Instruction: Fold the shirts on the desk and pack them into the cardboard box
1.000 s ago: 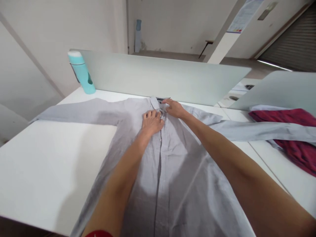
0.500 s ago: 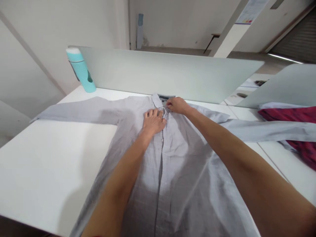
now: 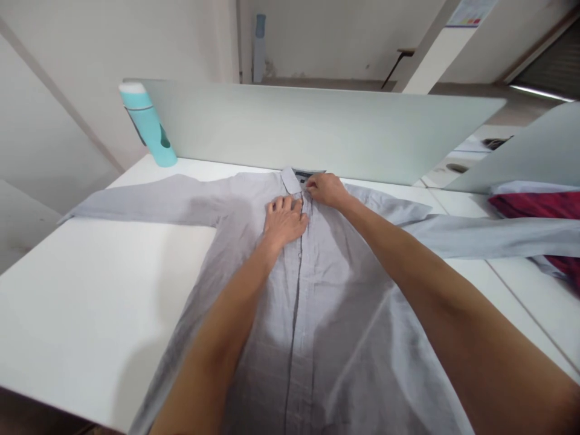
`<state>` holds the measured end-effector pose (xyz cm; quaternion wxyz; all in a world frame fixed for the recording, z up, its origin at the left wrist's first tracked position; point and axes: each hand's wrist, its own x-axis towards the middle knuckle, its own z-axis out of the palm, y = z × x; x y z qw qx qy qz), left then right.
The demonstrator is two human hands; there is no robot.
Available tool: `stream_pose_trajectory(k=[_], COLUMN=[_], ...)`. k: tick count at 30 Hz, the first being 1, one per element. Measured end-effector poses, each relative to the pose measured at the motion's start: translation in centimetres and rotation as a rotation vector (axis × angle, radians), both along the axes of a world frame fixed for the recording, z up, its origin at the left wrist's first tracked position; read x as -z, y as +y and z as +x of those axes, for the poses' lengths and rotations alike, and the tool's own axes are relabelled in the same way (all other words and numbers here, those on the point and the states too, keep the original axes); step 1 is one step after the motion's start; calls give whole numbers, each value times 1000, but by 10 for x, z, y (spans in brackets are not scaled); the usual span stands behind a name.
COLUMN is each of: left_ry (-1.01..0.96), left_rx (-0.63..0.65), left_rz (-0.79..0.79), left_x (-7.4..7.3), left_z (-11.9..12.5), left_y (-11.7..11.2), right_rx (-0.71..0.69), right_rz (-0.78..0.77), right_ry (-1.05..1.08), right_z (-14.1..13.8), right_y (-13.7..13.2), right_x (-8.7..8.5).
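A light grey button-up shirt (image 3: 344, 290) lies front side up, its sleeves stretched out to both sides. My left hand (image 3: 285, 222) rests flat on the chest beside the button placket, fingers spread. At the neck, my right hand (image 3: 325, 188) is pinched on the collar (image 3: 292, 181) edge, on the right side of the neck opening. The fingertips hide exactly which bit of cloth they hold. A dark label shows inside the collar, partly covered by the right hand. One small button is visible on the placket below the left hand.
The shirt is spread on a white table (image 3: 104, 290). A turquoise bottle (image 3: 149, 127) stands at the back left, against a frosted divider (image 3: 335, 133) along the rear edge. Red and dark folded cloth (image 3: 539, 204) lies at the far right, with the right sleeve across it.
The camera view has shifted slightly. Both hands keep nearly the same places on the shirt, with the right hand still pinched at the collar.
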<state>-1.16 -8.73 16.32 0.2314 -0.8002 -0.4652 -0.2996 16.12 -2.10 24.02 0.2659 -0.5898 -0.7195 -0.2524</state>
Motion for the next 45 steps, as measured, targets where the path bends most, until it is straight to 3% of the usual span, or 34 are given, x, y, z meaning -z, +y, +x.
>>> stream_pose_trajectory(k=[6,13,18,23,35,45], left_ry=[-5,-74,-99,-68,-42,-53], left_rx=[3,15,16,8,4,-4], left_rz=[-45,-64,-60,-64,-43,-45], left_x=[-3,-6,-6,-6,-4,-5], left_z=[1,0,-1,-1,-1,0], left_y=[-1,1,3,3,7,4], right_rx=[-29,-166,-132,-190,-150,-152], right_rz=[28,157,119,129,82,127], right_ry=[46,140,122,59,9,-12], right_z=[0,13,17,11,3,3], right_y=[3,-4,-14,-26,-49,-46], right_x=[10,20,37,51,57,63])
